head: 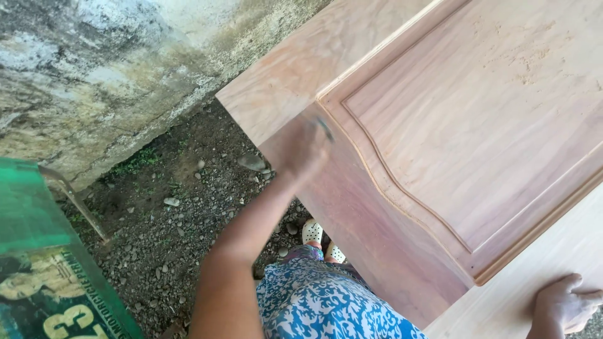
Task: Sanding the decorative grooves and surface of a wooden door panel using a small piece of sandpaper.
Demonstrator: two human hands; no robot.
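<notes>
Lying flat and filling the right of the view, a pale wooden door (pixel 477 144) shows a raised panel with a curved, moulded edge set inside a plain frame. Part of the frame near its corner looks darker and redder than the rest, as if wetted or coated, while the panel and the far frame stay light; a little sawdust lies on the panel's upper part.

The left hand (pixel 306 147) reaches out over that darker strip, blurred by motion. Its fingers seem curled around a thin dark tool (pixel 325 129), perhaps a small brush, whose tip sits at the corner of the moulding; the blur keeps me from telling the grip for certain. Holding it low and close to the groove would let the tip follow the edge.

The right hand (pixel 565 307) rests at the bottom right on the near frame, fingers loosely bent and pressed on the wood, holding nothing, likely to steady the door or the body while leaning.

Below the door, blue and white patterned cloth (pixel 320 301) and two white shoes (pixel 321 242) show above gravelly ground (pixel 169 232). A stained concrete wall (pixel 94 69) stands beyond, and a green printed sheet (pixel 38 263) fills the lower left.
</notes>
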